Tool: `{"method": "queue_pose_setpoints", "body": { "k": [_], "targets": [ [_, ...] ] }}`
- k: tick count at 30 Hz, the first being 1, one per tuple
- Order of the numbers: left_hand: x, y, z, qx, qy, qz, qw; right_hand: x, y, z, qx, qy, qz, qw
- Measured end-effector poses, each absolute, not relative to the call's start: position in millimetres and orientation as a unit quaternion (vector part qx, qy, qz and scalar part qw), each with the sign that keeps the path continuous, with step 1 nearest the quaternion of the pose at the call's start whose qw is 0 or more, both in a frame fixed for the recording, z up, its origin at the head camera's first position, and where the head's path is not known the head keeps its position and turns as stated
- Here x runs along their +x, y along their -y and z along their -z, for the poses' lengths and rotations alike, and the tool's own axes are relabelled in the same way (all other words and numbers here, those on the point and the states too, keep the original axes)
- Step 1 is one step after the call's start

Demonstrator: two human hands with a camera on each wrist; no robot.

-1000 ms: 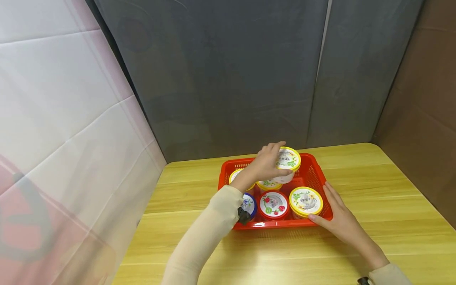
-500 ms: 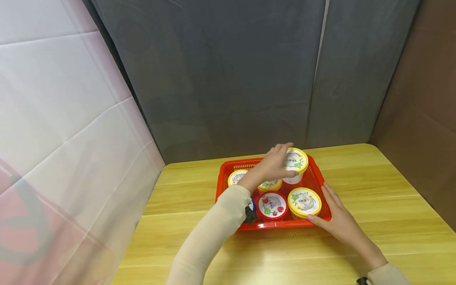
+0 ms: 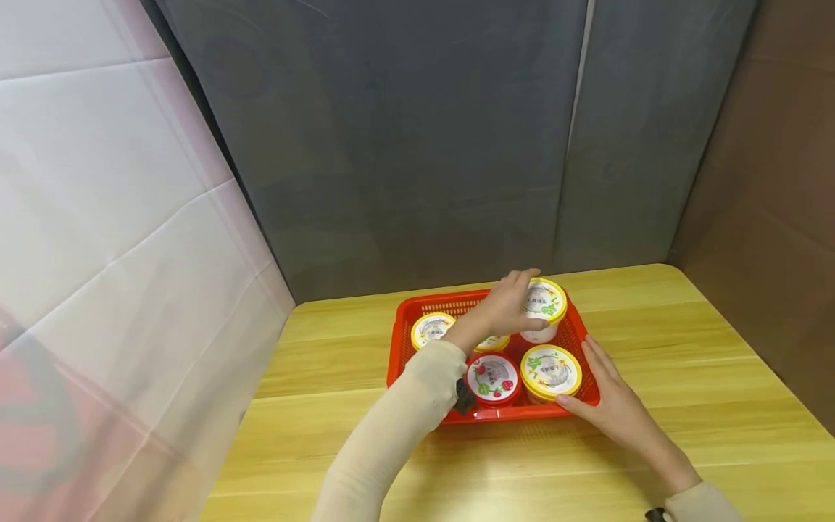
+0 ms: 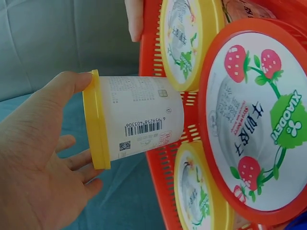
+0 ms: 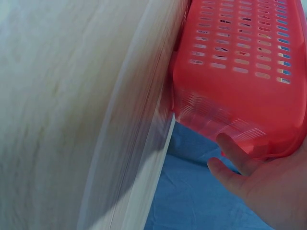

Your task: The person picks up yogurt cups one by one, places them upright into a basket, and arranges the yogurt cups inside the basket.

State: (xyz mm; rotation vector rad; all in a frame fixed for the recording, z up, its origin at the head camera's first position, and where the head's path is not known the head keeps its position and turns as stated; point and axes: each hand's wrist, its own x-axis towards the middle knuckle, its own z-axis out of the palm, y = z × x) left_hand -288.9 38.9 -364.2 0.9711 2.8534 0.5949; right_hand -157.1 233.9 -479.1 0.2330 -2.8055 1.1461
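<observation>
In the head view, my left hand [image 3: 505, 306] holds a plastic tub by its yellow lid [image 3: 545, 299] at the back right of a red basket [image 3: 427, 301]. The left wrist view shows the tub's translucent side and barcode [image 4: 144, 125], with thumb and fingers around the lid. My right hand [image 3: 616, 406] grips the basket's front right corner, thumb over the rim and fingers along the right side. Close to that thumb sits another yellow-lidded tub [image 3: 551, 371]. Left of it is a red-lidded tub [image 3: 492, 378] with strawberries printed on top.
Another yellow-lidded tub [image 3: 431, 330] stands at the basket's back left, and one in the middle is partly hidden by my left wrist. A wooden table [image 3: 313, 377] carries the basket. Grey [image 3: 404, 145], white [image 3: 130, 188] and brown [image 3: 763, 217] sheets enclose it.
My left hand has carried the yellow-lidded tub to the right and slightly down into the basket's back right corner. My right hand keeps its place at the basket.
</observation>
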Motion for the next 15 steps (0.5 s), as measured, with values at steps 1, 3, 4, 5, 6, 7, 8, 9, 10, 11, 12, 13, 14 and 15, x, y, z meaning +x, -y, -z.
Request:
{"method": "queue_pose_setpoints", "body": {
  "k": [1,3,4,5,6,7,8,9,10,11,12,13,14,15],
  "targets": [
    [-289.1,-39.2,365.4,0.315,-0.929,-0.193,0.036,-157.0,-233.9,479.4,0.076,0.922,-0.377,0.05],
    [-289.7,-39.8,367.7,0.314,-0.929,-0.192,0.039,-156.4,-233.9,480.0,0.076,0.922,-0.377,0.05],
    [-289.9,-39.9,368.6,0.314,-0.929,-0.192,0.041,-156.3,-233.6,479.8,0.076,0.921,-0.378,0.05],
    [-290.4,-39.9,369.5,0.314,-0.929,-0.192,0.042,-156.2,-233.3,479.7,0.076,0.921,-0.378,0.049],
    [-290.7,-40.0,370.1,0.314,-0.929,-0.191,0.043,-156.1,-232.8,479.5,0.076,0.921,-0.378,0.049],
    [-291.0,-40.0,370.9,0.313,-0.929,-0.191,0.045,-156.1,-232.5,479.3,0.076,0.921,-0.379,0.049],
    [-291.3,-40.2,371.6,0.311,-0.93,-0.191,0.046,-156.0,-232.0,479.2,0.077,0.921,-0.379,0.05],
    [-291.7,-40.3,372.4,0.31,-0.93,-0.19,0.046,-155.9,-231.5,478.9,0.077,0.921,-0.379,0.05],
    [-291.8,-40.5,373.4,0.308,-0.931,-0.189,0.047,-155.8,-231.0,478.7,0.077,0.92,-0.38,0.05],
    [-292.4,-40.5,374.7,0.306,-0.932,-0.188,0.047,-155.8,-230.4,478.9,0.078,0.92,-0.38,0.051],
    [-293.0,-40.5,376.1,0.304,-0.933,-0.186,0.048,-155.7,-229.8,479.1,0.079,0.92,-0.381,0.052],
    [-293.8,-40.3,377.8,0.303,-0.934,-0.185,0.049,-155.4,-229.3,479.2,0.08,0.919,-0.382,0.052],
    [-294.5,-40.1,379.5,0.301,-0.934,-0.185,0.05,-155.1,-228.8,479.3,0.08,0.919,-0.382,0.052],
    [-295.1,-39.8,381.1,0.3,-0.934,-0.185,0.051,-154.7,-228.3,479.2,0.08,0.919,-0.383,0.051]
  ]
}}
